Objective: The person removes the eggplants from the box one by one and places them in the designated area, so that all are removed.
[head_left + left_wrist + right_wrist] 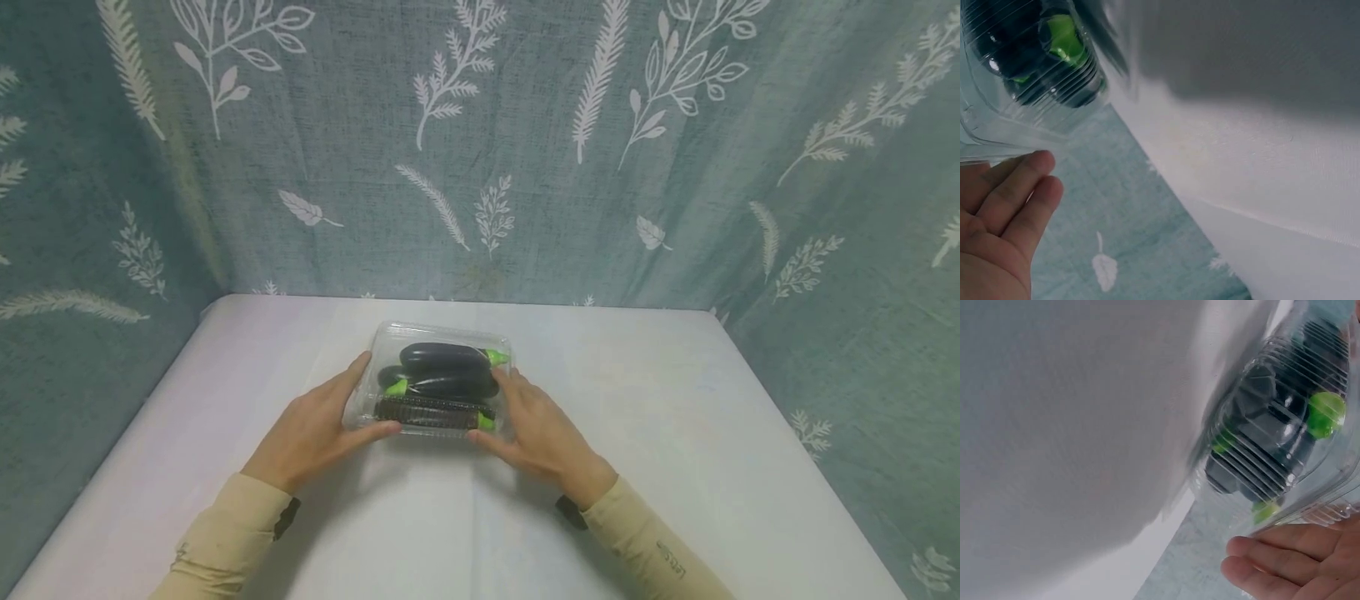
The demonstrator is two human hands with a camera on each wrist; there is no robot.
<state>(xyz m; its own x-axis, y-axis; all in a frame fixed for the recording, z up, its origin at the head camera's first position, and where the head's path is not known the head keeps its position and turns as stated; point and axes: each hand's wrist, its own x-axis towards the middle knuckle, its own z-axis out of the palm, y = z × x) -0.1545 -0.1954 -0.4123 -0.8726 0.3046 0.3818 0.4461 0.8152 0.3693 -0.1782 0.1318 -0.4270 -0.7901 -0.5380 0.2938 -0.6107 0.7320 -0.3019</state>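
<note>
Both hands hold a clear plastic clamshell box (390,337) with several dark eggplants (444,357) inside, their green stem ends showing at both sides. My left hand (318,429) grips its left side, thumb along the near edge and fingers along the side. At the right side, my right hand (543,429) grips in the same manner, with the thumb at the near right corner. In the left wrist view, fingers (1010,194) touch the box's rim. Fingers (1291,556) lie against the rim in the right wrist view too. Shadow falls on the cloth below the box.
A white-covered table (637,400) spreads out around the box. Blue-green curtains (360,217) with white leaf prints hang behind it and along both sides. Dark bands sit at both wrists, by the beige sleeves (225,529).
</note>
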